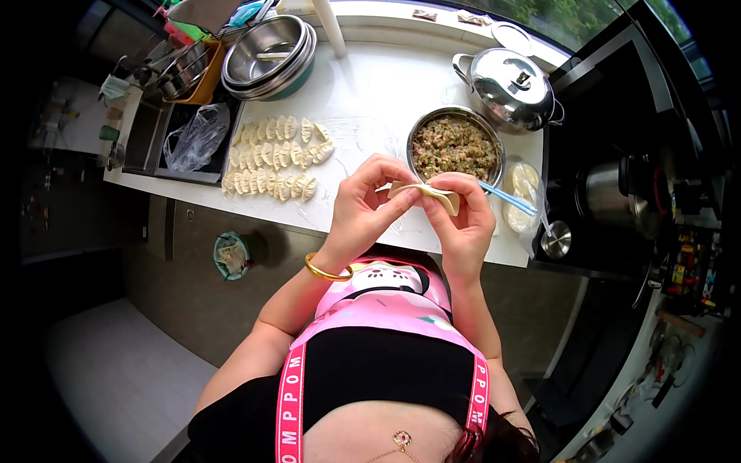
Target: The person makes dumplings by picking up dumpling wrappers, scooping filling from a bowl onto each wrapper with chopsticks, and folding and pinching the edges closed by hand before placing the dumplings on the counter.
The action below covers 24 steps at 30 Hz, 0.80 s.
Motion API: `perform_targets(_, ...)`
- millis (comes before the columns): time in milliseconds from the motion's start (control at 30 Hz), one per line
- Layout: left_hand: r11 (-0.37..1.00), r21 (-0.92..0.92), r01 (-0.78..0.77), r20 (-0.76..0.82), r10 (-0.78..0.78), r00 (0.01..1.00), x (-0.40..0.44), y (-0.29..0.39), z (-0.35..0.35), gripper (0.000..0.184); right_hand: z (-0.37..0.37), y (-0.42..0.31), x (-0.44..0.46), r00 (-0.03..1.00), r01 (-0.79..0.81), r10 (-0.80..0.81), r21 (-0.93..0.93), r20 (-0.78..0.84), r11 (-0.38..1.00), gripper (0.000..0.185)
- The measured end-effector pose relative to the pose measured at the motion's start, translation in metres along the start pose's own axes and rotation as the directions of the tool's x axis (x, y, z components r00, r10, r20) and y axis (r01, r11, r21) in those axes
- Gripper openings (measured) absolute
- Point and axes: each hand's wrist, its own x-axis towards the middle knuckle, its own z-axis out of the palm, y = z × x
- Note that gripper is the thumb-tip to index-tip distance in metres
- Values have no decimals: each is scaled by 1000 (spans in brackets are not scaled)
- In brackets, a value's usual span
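Between my two hands, in front of the filling bowl, is a dumpling wrapper (437, 196) folded over and pinched along its edge. My left hand (373, 202), with a gold bangle on its wrist, grips the left part of the fold. The right part is held by my right hand (461, 216), thumb and fingers closed on it. Whether filling is inside the fold is hidden. Just beyond stands a metal bowl of minced filling (456, 148), with blue chopsticks (509, 197) sticking out past its right side. Rows of finished dumplings (270, 158) lie on the counter to the left.
A bag of round wrappers (523, 193) lies at the counter's right edge. Behind the filling stands a lidded steel pot (513, 86). Stacked steel bowls (266, 58) stand at the back left, near a sink holding a plastic bag (197, 139). A bin (231, 255) is on the floor.
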Motion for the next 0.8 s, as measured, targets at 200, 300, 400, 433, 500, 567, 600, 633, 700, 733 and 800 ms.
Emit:
perform_targets(200, 993, -85, 78, 8, -78, 997, 0, 5, -1, 11, 2, -1, 3, 1000, -16, 15, 29, 8, 999, 19)
perform_targets(300, 994, -73, 83, -8, -84, 996, -1, 3, -1, 11, 4, -1, 2, 999, -40, 40, 48, -2, 998, 16)
perform_targets(400, 999, 0, 39, -28, -39, 999, -1, 1, -1, 8, 5, 0, 2, 999, -44, 44, 52, -11, 998, 13)
perform_targets(433, 999, 4, 34, -27, -34, 999, -1, 1, -1, 8, 5, 1, 2, 999, -38, 39, 54, -12, 998, 12)
perform_targets(500, 998, 38, 44, -11, -43, 999, -1, 3, -2, 9, 5, 1, 2, 999, -27, 28, 42, -26, 999, 11)
perform_targets(567, 998, 57, 35, -17, -34, 999, -1, 4, 0, 7, 6, 3, 2, 998, 19, -19, -1, -54, 1000, 11)
perform_targets(600, 998, 59, 21, -35, -19, 999, 0, 2, 0, 6, 7, 4, 2, 996, 51, -52, -22, -66, 998, 11)
perform_targets(633, 998, 60, 8, -53, -5, 999, 0, 1, 1, 7, 9, 4, 1, 997, 53, -54, -15, -62, 998, 11)
perform_targets(700, 997, 79, -9, -57, 14, 998, 2, 2, 1, 7, 11, 1, 2, 991, 98, -109, -131, -83, 987, 10)
perform_targets(733, 995, 97, -28, -60, 34, 998, 2, 2, 1, 7, 12, 1, 3, 984, 138, -155, -165, -92, 977, 10)
perform_targets(800, 993, 107, -49, -59, 55, 997, 4, 1, 3, 7, 13, -1, 4, 981, 149, -169, -191, -92, 970, 9)
